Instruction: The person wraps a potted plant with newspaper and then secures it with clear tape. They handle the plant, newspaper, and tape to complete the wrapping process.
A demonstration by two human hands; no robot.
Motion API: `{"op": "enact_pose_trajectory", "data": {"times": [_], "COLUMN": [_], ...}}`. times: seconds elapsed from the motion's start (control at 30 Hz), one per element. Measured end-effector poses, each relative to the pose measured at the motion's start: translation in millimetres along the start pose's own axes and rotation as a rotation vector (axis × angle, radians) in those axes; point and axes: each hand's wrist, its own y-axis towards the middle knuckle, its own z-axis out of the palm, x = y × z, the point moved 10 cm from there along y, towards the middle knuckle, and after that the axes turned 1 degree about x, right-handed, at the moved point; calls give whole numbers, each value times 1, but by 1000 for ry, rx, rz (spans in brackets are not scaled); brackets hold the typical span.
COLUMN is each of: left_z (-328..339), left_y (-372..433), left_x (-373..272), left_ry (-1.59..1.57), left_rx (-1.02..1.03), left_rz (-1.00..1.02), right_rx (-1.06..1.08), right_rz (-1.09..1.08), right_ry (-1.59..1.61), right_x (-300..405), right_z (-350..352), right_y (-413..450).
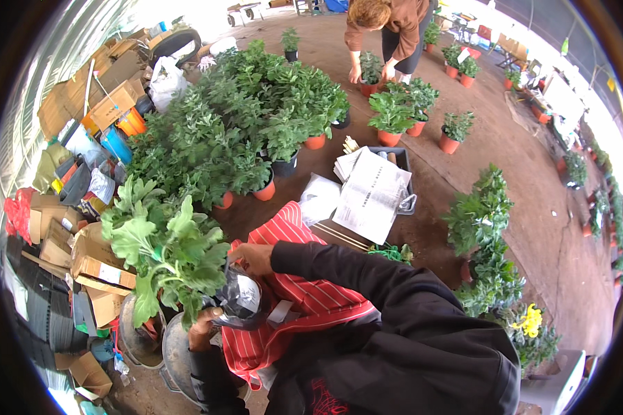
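A leafy green plant (168, 259) in a black plastic pot (239, 298) lies tilted across my lap, its leaves towards the left. A white label with writing is on the pot's side. From below, my left hand (203, 327) grips the pot near its rim, thumb on top. My right hand (253, 258) holds the pot's upper edge with curled fingers, partly hidden. Beneath is a red apron with white stripes (311, 301). Beyond it, printed paper sheets (371, 194) lie over a grey plastic crate (406, 161), beside a white plastic bag (319, 199) and thin sticks (342, 234).
Many potted plants (239, 114) crowd ahead. A co-worker (389, 31) bends over a plant in an orange pot (368, 89). Cardboard boxes (101, 259) and metal basins (179, 347) stand at left; more plants (480, 223) and a yellow flower (528, 320) at right. Green twine (389, 253) lies near my right arm.
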Motion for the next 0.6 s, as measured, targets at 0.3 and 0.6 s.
{"op": "enact_pose_trajectory", "data": {"times": [0.3, 0.6], "left_z": [-27, -37], "left_y": [-52, -78], "left_x": [25, 58], "left_ry": [261, 360], "left_rx": [0, -82], "left_rz": [89, 151], "right_rx": [31, 48], "right_rz": [-125, -8], "right_ry": [308, -8], "right_x": [-16, -38], "right_z": [-4, -2], "right_y": [25, 24]}}
